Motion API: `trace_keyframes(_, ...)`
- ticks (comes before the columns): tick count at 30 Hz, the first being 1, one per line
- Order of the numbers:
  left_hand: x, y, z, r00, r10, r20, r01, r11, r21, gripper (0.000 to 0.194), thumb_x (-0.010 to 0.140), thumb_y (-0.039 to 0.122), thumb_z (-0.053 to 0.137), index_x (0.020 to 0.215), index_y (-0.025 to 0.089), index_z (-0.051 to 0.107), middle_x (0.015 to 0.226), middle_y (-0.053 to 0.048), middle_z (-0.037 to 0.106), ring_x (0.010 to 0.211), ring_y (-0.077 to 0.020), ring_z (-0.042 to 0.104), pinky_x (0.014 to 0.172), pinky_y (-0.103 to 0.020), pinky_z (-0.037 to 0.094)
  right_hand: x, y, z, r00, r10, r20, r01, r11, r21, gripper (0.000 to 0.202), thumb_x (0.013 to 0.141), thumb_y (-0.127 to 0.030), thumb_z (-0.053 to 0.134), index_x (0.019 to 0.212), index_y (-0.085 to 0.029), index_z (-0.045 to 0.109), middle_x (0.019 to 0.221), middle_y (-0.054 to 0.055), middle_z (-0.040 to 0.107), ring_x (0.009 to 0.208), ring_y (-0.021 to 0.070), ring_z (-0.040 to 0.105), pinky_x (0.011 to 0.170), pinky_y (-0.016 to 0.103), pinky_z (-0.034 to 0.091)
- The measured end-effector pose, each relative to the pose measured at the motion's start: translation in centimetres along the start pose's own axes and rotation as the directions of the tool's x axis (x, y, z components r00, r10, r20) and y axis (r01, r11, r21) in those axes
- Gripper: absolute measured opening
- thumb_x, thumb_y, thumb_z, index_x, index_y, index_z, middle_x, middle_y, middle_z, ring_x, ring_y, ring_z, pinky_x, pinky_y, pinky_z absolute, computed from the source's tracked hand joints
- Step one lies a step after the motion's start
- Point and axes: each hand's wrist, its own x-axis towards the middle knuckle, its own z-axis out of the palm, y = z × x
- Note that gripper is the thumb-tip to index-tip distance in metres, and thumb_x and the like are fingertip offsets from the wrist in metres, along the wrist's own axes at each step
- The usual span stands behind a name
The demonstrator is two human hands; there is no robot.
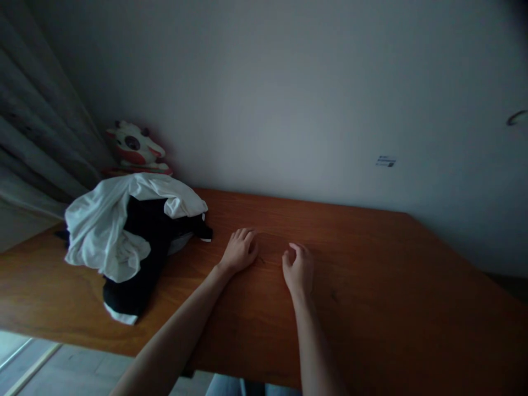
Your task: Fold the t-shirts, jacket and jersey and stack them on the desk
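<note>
My left hand [240,251] rests palm down on the brown wooden table [371,275], its fingers slightly bent and holding nothing. To its right, my right hand [299,268] stands on its side on the wood, fingers loosely curved with a gap between thumb and fingers and nothing in it. The two hands are apart. Left of my left hand lies a crumpled pile of clothes, with a white garment [103,225] draped over a black one [152,258] that has white edges. Neither hand touches the pile.
Behind the clothes sits a red and white cow-shaped plush toy [138,146]. A curtain [37,121] hangs at the left. The pale wall [289,110] rises behind the table and bears a small label [385,161]. The table's front edge runs close to my legs.
</note>
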Motion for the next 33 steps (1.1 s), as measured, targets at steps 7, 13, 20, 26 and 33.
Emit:
trace_keyframes(7,-1.1,0.0,-0.3,1.000,-0.004,-0.029,0.002,0.996,-0.085,0.029,0.091,0.018,0.052,0.119,0.018,0.061,0.115,-0.012,0.065,0.107,-0.0277,0.059,0.098,-0.045,0.051,-7.3,-9.6,1.7,0.817,0.568,-0.093,-0.426,0.705,0.568,0.037,0.095,-0.042,0.044,0.122,-0.019,0.054,0.122,0.017,0.065,0.115,0.0264,0.063,0.094,0.041,0.053)
trace_keyframes(13,-2.1,-0.1,-0.4,0.988,-0.120,-0.094,0.091,0.957,-0.275,0.025,0.090,0.016,0.053,0.113,0.020,0.061,0.109,-0.009,0.065,0.103,-0.0246,0.061,0.095,-0.041,0.053,-15.1,-15.4,0.3,0.862,0.488,0.135,-0.440,0.592,0.675,0.040,0.097,-0.048,0.049,0.123,-0.019,0.055,0.129,0.017,0.064,0.119,0.0267,0.062,0.096,0.040,0.052)
trace_keyframes(20,-2.4,-0.8,0.0,0.911,-0.398,-0.104,0.270,0.769,-0.579,0.023,0.082,0.017,0.061,0.105,0.020,0.063,0.096,-0.004,0.063,0.083,-0.0175,0.063,0.079,-0.032,0.053,-19.7,-17.0,-1.6,0.912,0.328,0.247,-0.404,0.609,0.682,0.031,0.100,-0.045,0.052,0.116,-0.020,0.061,0.126,0.014,0.067,0.111,0.0254,0.066,0.090,0.037,0.054)
trace_keyframes(26,-3.4,-0.4,-0.4,0.847,-0.513,-0.141,0.320,0.702,-0.636,0.017,0.087,0.019,0.053,0.103,0.020,0.059,0.097,-0.004,0.067,0.086,-0.0159,0.066,0.076,-0.028,0.053,-16.7,-14.2,-1.7,0.935,0.186,0.302,-0.341,0.712,0.614,0.040,0.096,-0.054,0.055,0.115,-0.019,0.063,0.115,0.014,0.072,0.096,0.0242,0.070,0.081,0.035,0.057)
trace_keyframes(33,-7.0,1.6,-2.9,0.867,-0.498,-0.017,0.342,0.620,-0.706,0.019,0.088,0.024,0.056,0.107,0.021,0.056,0.098,-0.004,0.066,0.081,-0.0152,0.063,0.072,-0.028,0.054,-8.8,-6.1,-2.8,0.925,-0.051,0.376,-0.112,0.910,0.399,0.047,0.090,-0.065,0.056,0.105,-0.022,0.067,0.101,0.012,0.073,0.090,0.0265,0.071,0.080,0.041,0.060)
